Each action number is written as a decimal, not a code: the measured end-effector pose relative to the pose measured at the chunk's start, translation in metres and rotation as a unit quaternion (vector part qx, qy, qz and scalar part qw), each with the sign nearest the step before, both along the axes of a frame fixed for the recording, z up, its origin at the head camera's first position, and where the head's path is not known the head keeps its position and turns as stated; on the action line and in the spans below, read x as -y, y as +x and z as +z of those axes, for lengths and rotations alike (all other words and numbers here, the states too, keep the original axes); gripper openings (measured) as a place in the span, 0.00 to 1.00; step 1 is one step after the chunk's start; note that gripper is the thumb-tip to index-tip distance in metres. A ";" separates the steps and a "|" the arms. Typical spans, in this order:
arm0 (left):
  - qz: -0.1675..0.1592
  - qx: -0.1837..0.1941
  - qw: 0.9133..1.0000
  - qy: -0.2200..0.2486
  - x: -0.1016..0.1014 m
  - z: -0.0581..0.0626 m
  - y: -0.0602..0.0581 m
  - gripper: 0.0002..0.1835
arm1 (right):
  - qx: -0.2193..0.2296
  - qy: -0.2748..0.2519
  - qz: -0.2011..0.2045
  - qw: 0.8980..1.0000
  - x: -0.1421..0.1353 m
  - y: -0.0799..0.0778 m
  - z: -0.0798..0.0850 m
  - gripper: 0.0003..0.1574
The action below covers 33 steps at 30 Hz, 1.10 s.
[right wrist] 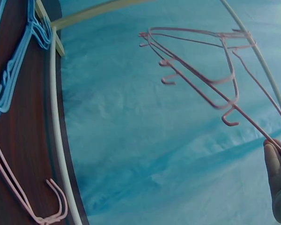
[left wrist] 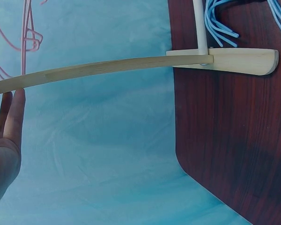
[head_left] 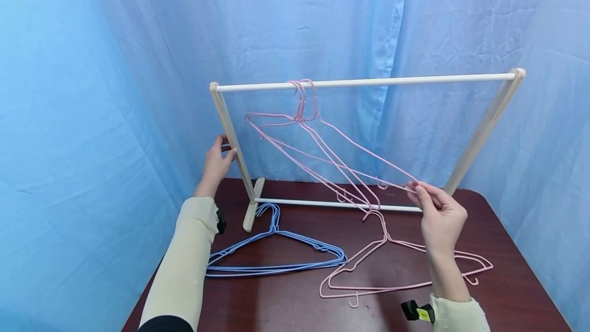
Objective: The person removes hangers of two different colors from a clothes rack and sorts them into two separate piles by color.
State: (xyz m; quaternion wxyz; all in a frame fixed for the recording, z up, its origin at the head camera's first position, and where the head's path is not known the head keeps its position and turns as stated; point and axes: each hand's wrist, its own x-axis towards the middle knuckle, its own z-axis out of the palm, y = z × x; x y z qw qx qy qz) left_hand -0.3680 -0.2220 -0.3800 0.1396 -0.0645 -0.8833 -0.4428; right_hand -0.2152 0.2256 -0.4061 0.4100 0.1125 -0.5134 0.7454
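Note:
Pink wire hangers point(head_left: 318, 137) hang by their hooks near the left part of the rack's white top bar point(head_left: 396, 81). My right hand point(head_left: 442, 214) pinches the right end of one of them between thumb and fingers, and that hanger slants down toward me. In the right wrist view, the fingertips point(right wrist: 274, 157) close on the hanger's corner. At the left side, my left hand point(head_left: 216, 163) holds the wooden post point(head_left: 237, 155) of the clothes rack. The left wrist view shows its fingers point(left wrist: 15, 115) against the post's edge, their tips partly hidden.
Several blue hangers point(head_left: 276, 269) lie stacked on the dark table point(head_left: 258, 306), front left. More pink hangers point(head_left: 382, 242) lie at the front right, below my right arm. A white lower bar point(head_left: 304, 202) joins the rack's sides. Blue curtains point(head_left: 138, 91) surround the table.

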 end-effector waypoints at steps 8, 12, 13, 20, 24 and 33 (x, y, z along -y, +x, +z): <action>0.002 0.005 1.000 0.004 -0.001 -0.001 0.000 0.23 | -0.012 -0.044 -0.037 0.998 -0.017 -0.008 0.007 0.13; 0.003 0.005 1.000 0.004 -0.001 -0.002 -0.001 0.24 | -0.022 -0.058 -0.045 0.997 -0.026 -0.006 0.009 0.13; 0.003 0.005 1.000 0.004 -0.001 -0.002 -0.001 0.24 | -0.021 -0.064 -0.046 0.997 -0.029 -0.005 0.009 0.14; 0.001 0.003 1.000 0.006 -0.001 0.000 0.000 0.24 | -0.020 -0.085 -0.065 0.994 -0.048 0.005 0.011 0.17; 0.000 0.005 1.000 0.003 -0.001 0.000 0.000 0.24 | -0.028 -0.101 -0.072 0.992 -0.060 0.013 0.010 0.18; -0.003 0.000 1.000 0.007 0.000 -0.001 0.000 0.24 | -0.048 -0.142 -0.112 0.982 -0.086 0.025 0.013 0.21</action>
